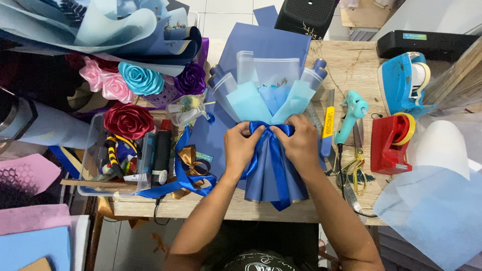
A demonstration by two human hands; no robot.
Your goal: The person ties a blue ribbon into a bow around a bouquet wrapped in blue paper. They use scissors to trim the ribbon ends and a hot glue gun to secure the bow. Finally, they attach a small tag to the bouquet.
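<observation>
A blue paper-wrapped bouquet (268, 95) lies flat on the wooden table (351, 65), its handle pointing toward me. A shiny blue ribbon (271, 160) is tied around its neck, tails hanging down over the wrap. My left hand (242, 145) pinches the ribbon's left loop. My right hand (300, 143) pinches the right loop. Both hands sit on either side of the knot.
Right of the bouquet lie a yellow utility knife (328, 123), a teal glue gun (351, 113), scissors (355, 168), and red (391, 143) and blue (404, 83) tape dispensers. At left stands a clear bin (93, 165) of supplies, fabric roses (128, 120) and loose ribbon (188, 170).
</observation>
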